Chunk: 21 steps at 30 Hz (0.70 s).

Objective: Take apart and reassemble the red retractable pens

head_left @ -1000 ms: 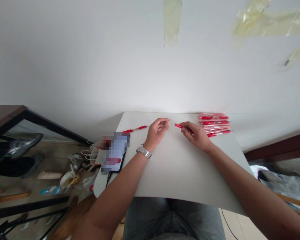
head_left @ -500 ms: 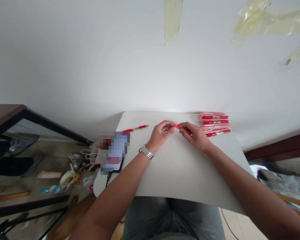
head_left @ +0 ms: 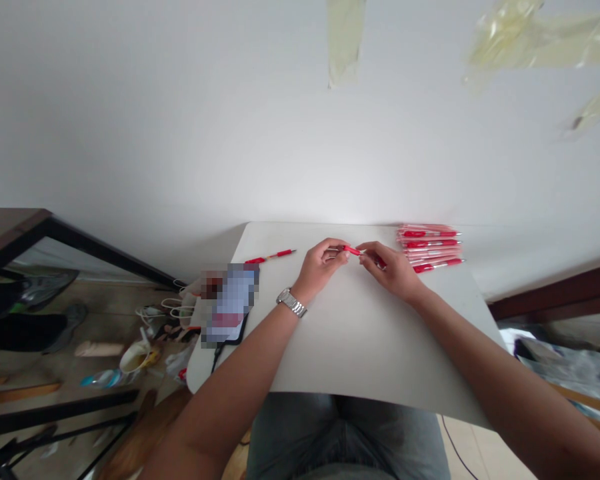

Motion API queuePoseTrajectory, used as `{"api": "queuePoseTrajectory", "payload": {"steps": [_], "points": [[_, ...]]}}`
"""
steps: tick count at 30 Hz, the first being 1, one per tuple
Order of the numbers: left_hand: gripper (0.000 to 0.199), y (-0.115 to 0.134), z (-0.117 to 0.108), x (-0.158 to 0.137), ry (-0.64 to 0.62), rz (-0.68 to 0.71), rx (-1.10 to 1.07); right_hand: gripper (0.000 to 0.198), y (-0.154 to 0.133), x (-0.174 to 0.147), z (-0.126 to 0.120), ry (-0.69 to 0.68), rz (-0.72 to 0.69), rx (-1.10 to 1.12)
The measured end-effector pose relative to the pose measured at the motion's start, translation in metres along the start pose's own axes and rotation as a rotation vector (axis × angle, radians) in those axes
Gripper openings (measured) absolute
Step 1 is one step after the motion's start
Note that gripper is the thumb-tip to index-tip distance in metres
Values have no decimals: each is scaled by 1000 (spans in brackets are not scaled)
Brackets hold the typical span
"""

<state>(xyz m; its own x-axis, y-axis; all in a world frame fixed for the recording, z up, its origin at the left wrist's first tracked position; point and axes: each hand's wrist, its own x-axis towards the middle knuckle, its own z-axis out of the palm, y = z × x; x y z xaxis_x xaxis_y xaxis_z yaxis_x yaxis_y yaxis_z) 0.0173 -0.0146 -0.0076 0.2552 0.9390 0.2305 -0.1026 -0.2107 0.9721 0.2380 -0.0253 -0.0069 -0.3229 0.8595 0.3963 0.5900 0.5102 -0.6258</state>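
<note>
My left hand [head_left: 325, 263], with a metal watch [head_left: 292, 302] on its wrist, is closed in a pinch on the red grip piece [head_left: 351, 251] of a pen. My right hand [head_left: 391, 270] is closed too, its thumb and fingers around a thin part of the pen just right of the red piece. Whether the two parts are joined cannot be made out. Both hands are just above the white table [head_left: 360, 333]. A red pen [head_left: 273, 257] lies on the table to the left. Beyond my right hand is a stack of red pens and pale pink sticks [head_left: 433, 245].
A phone [head_left: 233, 303], blurred out, with a cable stands at the table's left edge. The white wall [head_left: 280, 133] rises directly behind the table. On the floor to the left are a cup [head_left: 135, 358], a bottle [head_left: 103, 379] and another person's shoes [head_left: 50, 290].
The fingers of my right hand have drawn slightly right from the red piece, so more of it and a thin bit beside it show. My left hand has hardly moved.
</note>
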Motion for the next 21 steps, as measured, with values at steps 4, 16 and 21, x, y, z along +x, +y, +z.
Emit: {"api": "queuePoseTrajectory", "payload": {"steps": [4, 16, 21], "points": [[32, 0, 0, 0, 4, 1, -4, 28, -1, 0, -1, 11, 4, 1], [34, -1, -1, 1, 25, -1, -16, 25, 1, 1, 0, 14, 16, 1], [34, 1, -1, 1, 38, -7, -14, 25, 2, 1, 0, 4, 19, 5]]}}
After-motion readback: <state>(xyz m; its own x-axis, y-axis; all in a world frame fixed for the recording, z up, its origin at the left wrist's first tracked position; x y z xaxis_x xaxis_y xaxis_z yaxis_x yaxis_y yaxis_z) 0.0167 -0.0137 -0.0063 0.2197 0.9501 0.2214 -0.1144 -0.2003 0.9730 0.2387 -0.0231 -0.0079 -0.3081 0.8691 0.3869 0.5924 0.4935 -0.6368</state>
